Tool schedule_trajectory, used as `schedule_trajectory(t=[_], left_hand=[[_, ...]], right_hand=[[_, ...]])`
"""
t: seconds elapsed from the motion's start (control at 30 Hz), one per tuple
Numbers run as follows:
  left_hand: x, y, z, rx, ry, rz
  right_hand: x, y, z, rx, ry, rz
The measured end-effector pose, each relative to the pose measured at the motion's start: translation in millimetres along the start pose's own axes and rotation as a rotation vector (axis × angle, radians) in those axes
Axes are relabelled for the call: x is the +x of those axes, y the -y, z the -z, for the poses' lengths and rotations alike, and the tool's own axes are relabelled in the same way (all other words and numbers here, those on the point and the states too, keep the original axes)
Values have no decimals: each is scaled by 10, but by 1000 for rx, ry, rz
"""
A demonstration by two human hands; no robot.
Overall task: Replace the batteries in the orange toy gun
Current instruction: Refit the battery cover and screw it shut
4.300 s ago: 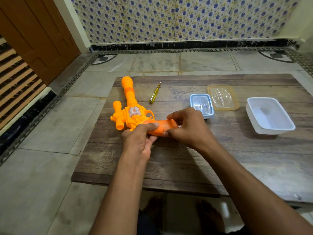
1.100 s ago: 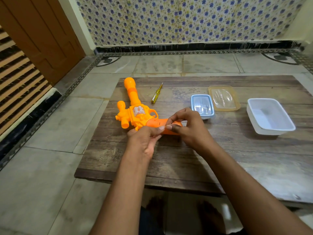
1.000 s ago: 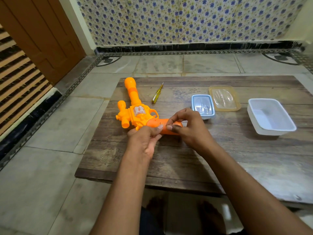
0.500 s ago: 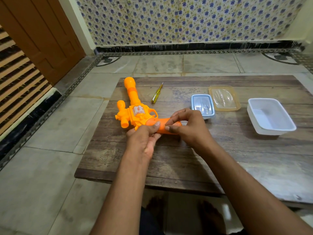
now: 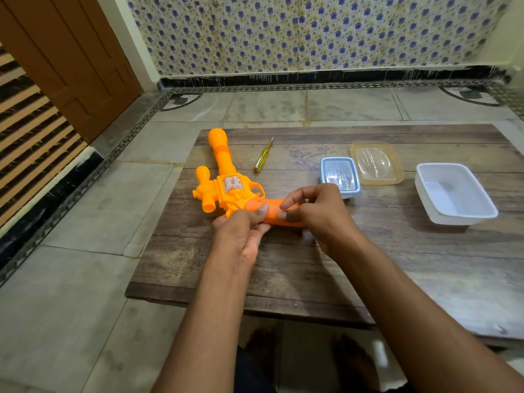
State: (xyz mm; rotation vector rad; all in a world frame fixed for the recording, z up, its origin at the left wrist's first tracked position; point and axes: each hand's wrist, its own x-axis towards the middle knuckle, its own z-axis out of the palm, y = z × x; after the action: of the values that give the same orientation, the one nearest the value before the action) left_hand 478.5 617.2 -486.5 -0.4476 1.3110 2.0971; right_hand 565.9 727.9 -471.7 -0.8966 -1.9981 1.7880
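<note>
The orange toy gun point(image 5: 224, 188) lies on the low wooden table point(image 5: 312, 268), barrel pointing away, grip toward the right. My left hand point(image 5: 241, 231) holds the grip from the near side, thumb pressed on its top. My right hand point(image 5: 314, 211) grips the far end of the grip, thumb and fingers curled round it. The grip's end and any batteries are hidden under my hands. A yellow screwdriver point(image 5: 263, 156) lies just right of the barrel.
A small blue-rimmed clear box point(image 5: 340, 175) sits right behind my right hand, beside a clear yellowish lid point(image 5: 375, 163). A white plastic tub point(image 5: 453, 194) stands at the right. A tiled floor surrounds the table; a wooden door point(image 5: 71, 61) is at the far left.
My right hand's fingers have curled closer over the gun's grip and my left thumb has slid a little along it. The gun has stayed put.
</note>
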Motion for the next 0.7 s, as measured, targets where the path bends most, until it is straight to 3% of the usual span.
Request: schedule_trajectory(t=[0.17,0.4,0.7], left_hand=[[31,-5,3,-21,-5,3],[37,-17,5,-2,-8,-6],[0,-30,-20,-19,-2,-7]], right_hand=[[7,18,-53,20,-53,25],[11,-34,82,17,57,71],[64,22,76,-326,38,232]])
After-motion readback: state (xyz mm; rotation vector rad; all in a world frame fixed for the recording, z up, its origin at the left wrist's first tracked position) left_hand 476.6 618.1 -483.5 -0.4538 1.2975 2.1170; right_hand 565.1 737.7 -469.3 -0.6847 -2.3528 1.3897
